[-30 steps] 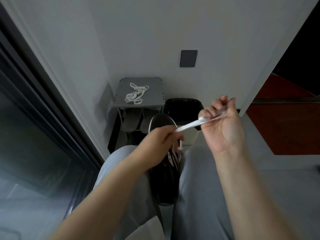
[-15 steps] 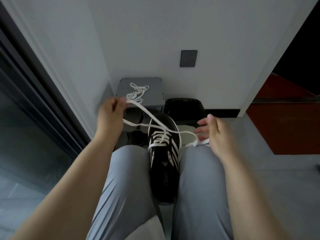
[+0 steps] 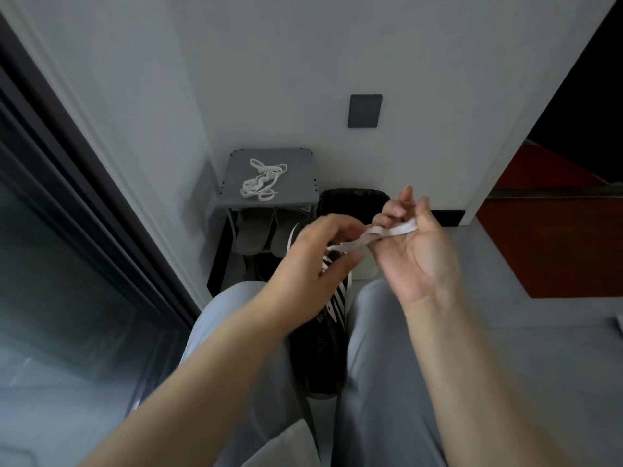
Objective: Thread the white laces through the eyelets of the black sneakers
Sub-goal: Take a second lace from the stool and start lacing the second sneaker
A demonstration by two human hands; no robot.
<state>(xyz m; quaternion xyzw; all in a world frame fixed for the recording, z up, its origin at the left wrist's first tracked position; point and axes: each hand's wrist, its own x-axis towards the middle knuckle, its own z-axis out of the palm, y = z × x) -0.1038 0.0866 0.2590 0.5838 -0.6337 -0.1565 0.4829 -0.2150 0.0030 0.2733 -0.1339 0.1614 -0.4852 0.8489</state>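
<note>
Wall [image 3: 303,62], pale grey, fills the upper view. A dark-framed glass door [image 3: 67,264] runs down the left edge.

Legs in light grey trousers [image 3: 381,348] reach forward from the bottom edge. The black sneaker [image 3: 323,352] with white side stripes is wedged between the knees, toe pointing away from the camera. The left forearm covers its eyelet area.

Grey shoe rack [image 3: 296,163] stands against the wall beyond the sneaker, with grey slippers [image 3: 253,230] on the tier below. A black bin [image 3: 350,200] stands just right of the rack.

Left hand [image 3: 313,264] is raised over the sneaker's front, fingers curled, pinching the white lace [image 3: 377,234] between thumb and fingers. Right hand [image 3: 414,251] is palm toward the camera, fingers bent, gripping the same lace at its fingers. The lace runs as a short flat span between the two hands.

Spare lace [image 3: 261,180], white, lies in a loose tangle on top of the rack.

Dark wall plate [image 3: 364,111] sits on the wall above the bin.
</note>
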